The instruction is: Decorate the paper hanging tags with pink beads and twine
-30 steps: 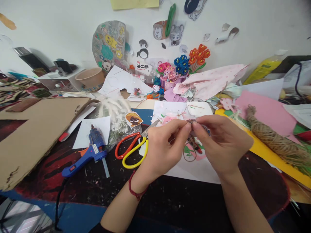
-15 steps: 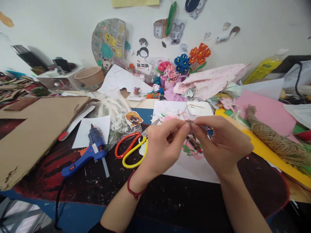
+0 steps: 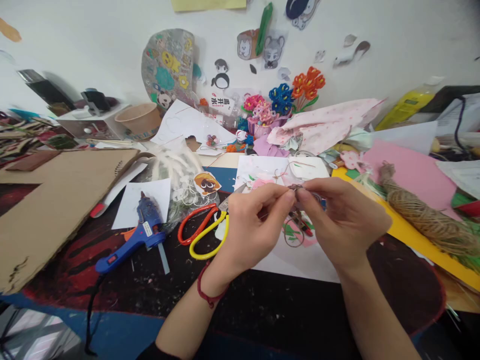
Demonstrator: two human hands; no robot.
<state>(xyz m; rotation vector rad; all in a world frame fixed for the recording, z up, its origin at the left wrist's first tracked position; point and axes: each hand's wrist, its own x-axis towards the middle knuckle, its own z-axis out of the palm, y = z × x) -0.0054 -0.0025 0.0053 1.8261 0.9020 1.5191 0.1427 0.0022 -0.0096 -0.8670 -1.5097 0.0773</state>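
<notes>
My left hand (image 3: 255,225) and my right hand (image 3: 337,220) meet over the white paper (image 3: 277,260), thumbs and index fingers pinched close together. Between the fingertips is a thin brown cord (image 3: 294,245), whose loop hangs down below them; the part at the fingertips is small and mostly hidden. Beneath the hands lie pink and green paper scraps (image 3: 309,239) and a dark tool with red on it, partly covered. Scissors (image 3: 208,240) with one red and one yellow handle lie just left of my left hand.
A blue glue gun (image 3: 131,245) lies left of the scissors, near a large cardboard piece (image 3: 56,200) and a plastic bag of white strips (image 3: 176,170). A twine bundle (image 3: 427,215) is at right. Craft flowers (image 3: 262,112) stand by the wall.
The cord's loop now hangs lower and shows more fully below the fingertips. My right fingers have shifted slightly to the right; my left hand has barely moved.
</notes>
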